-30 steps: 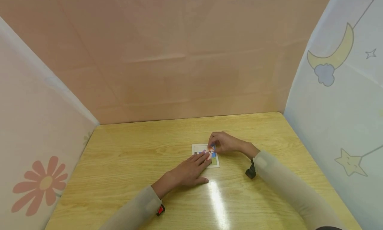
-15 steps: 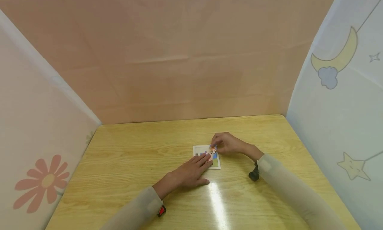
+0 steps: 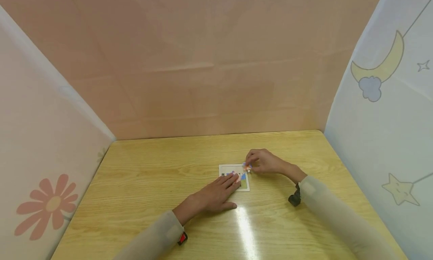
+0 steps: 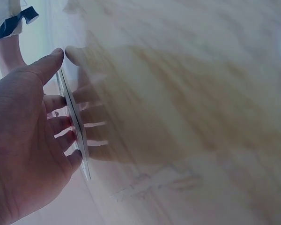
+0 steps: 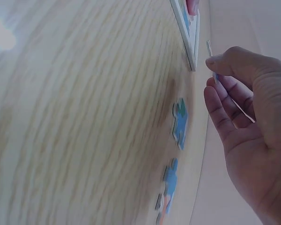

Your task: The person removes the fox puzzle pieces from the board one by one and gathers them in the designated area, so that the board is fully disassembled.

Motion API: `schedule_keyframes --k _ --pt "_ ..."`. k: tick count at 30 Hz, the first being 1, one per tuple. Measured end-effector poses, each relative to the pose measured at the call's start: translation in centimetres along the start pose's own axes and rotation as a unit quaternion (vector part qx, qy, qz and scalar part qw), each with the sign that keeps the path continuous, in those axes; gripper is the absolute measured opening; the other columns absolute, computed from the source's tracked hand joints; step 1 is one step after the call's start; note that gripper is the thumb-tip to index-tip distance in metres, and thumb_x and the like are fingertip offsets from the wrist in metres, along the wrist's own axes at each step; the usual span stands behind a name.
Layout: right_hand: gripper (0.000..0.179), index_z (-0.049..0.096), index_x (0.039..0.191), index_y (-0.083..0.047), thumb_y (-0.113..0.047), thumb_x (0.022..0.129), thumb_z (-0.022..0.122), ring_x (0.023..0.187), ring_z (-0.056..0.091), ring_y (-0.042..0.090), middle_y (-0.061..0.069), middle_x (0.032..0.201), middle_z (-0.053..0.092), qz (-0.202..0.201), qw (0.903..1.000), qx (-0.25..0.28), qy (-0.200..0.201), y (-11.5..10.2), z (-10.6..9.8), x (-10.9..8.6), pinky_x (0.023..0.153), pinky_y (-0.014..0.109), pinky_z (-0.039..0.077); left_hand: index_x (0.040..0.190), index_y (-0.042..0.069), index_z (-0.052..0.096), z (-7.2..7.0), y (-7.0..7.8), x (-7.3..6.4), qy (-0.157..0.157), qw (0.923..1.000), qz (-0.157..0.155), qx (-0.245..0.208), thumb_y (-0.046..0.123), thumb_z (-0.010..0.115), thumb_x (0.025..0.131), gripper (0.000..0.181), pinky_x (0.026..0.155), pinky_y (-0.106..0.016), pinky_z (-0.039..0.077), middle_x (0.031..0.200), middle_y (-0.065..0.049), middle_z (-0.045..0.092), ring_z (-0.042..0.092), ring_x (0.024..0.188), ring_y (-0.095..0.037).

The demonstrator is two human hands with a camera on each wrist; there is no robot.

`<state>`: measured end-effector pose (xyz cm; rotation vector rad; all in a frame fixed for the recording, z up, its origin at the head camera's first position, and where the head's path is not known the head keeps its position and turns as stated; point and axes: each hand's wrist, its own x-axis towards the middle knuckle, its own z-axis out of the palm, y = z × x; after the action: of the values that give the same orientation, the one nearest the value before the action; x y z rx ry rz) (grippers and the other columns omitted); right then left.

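Note:
A small puzzle tray with a pale frame lies on the table, with colourful picture pieces in its lower part. My left hand rests on it, fingers straight over the pieces and hiding some of them. In the left wrist view those fingertips lie on the board's edge. Just past the tray's upper right corner, my right hand pinches an orange, white and blue puzzle piece. The right wrist view shows this thin piece edge-on between thumb and fingers, raised off the table.
In the right wrist view, a blue and green puzzle piece and another blue piece lie loose on the wooden table. An orange-tan cloth wall stands behind, and printed cloth walls flank both sides.
My right hand has moved to the right, carrying the pinched puzzle piece from above the tray to beyond its right edge. The left hand stays on the tray.

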<state>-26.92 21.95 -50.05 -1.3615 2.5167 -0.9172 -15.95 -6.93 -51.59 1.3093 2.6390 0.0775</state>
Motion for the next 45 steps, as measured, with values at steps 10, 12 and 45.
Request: schedule_keyframes --k 10,12,45 --pt "0.023 0.081 0.11 -0.002 0.007 0.089 0.078 0.098 0.074 0.025 0.008 0.112 0.069 0.002 1.0 0.002 0.01 0.2 -0.8 -1.1 0.085 0.042 0.064 0.171 0.012 0.018 0.0 -0.2 -0.2 0.007 1.0 -0.001 0.0 0.059 0.045 0.109 0.082 0.132 -0.044 0.021 0.178 -0.01 0.011 0.01 0.165 -0.027" --pt "0.022 0.081 0.109 -0.002 0.006 0.089 0.079 0.098 0.075 0.025 0.008 0.112 0.069 0.004 0.9999 -0.003 0.012 0.1 -1.0 -1.4 0.085 0.042 0.064 0.171 0.013 0.017 0.0 -0.2 -0.2 0.005 1.0 -0.002 -0.002 0.059 0.045 0.109 0.083 0.132 -0.044 0.02 0.178 -0.01 0.01 0.01 0.165 -0.027" --pt "0.022 0.082 0.1 -0.002 0.012 0.083 0.08 0.091 0.074 0.026 0.009 0.106 0.071 0.022 0.9965 -0.059 0.055 0.5 -3.2 -6.9 0.079 0.047 0.064 0.171 0.012 0.018 0.1 0.0 -0.4 0.014 0.9998 0.01 -0.011 0.056 0.046 0.11 0.08 0.131 -0.044 0.021 0.178 -0.011 0.012 0.01 0.165 -0.027"
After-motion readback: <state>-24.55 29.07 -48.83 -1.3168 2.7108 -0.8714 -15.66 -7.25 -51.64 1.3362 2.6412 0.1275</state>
